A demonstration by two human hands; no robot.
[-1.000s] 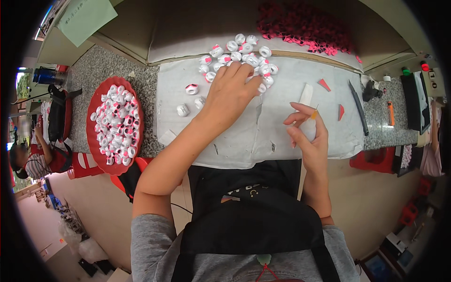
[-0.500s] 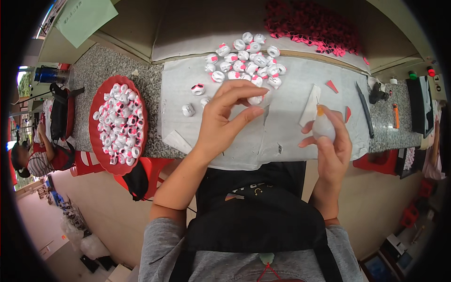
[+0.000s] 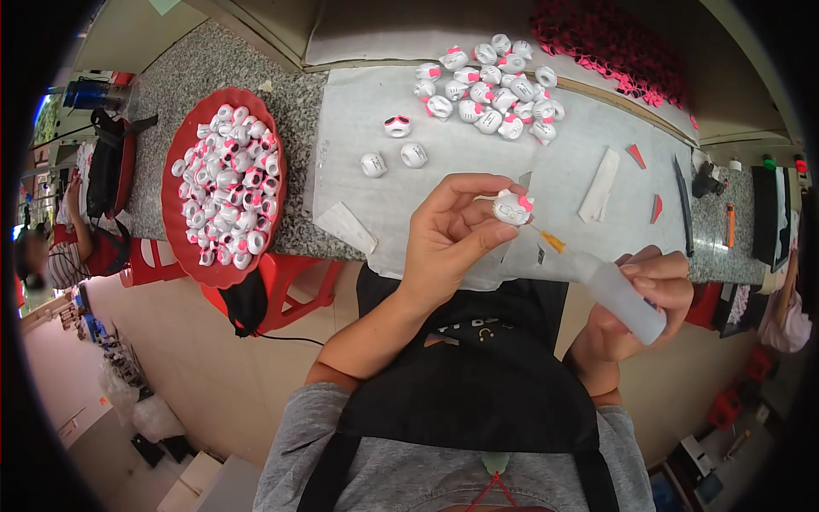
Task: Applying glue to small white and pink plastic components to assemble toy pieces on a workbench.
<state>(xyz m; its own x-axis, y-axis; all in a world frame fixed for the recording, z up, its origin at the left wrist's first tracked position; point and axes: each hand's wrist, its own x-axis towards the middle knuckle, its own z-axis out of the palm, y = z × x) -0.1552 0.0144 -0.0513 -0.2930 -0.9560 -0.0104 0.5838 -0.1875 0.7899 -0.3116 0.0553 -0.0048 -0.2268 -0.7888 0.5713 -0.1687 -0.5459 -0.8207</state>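
Note:
Pinched between the thumb and fingers of my left hand is a small white cat-head figure with a pink bow. My right hand is wrapped round a translucent squeeze bottle, tilted with its orange needle tip toward the figure. The thin needle reaches the figure's lower right edge; whether it touches cannot be made out. Three loose white pieces lie left of my left hand, one of them with pink-rimmed dark glasses. Beyond them is a cluster of similar white heads with pink bows.
White paper covers the worktop. On the left, a red scalloped tray is heaped with white heads. Pink pieces fill the back shelf. A folded white strip, red scraps and a dark slim tool lie right. A person sits far left.
My left hand has moved right and down, turning the white head into view. My right hand has tipped the bottle from upright so its needle points left, at the head. The view has shifted.

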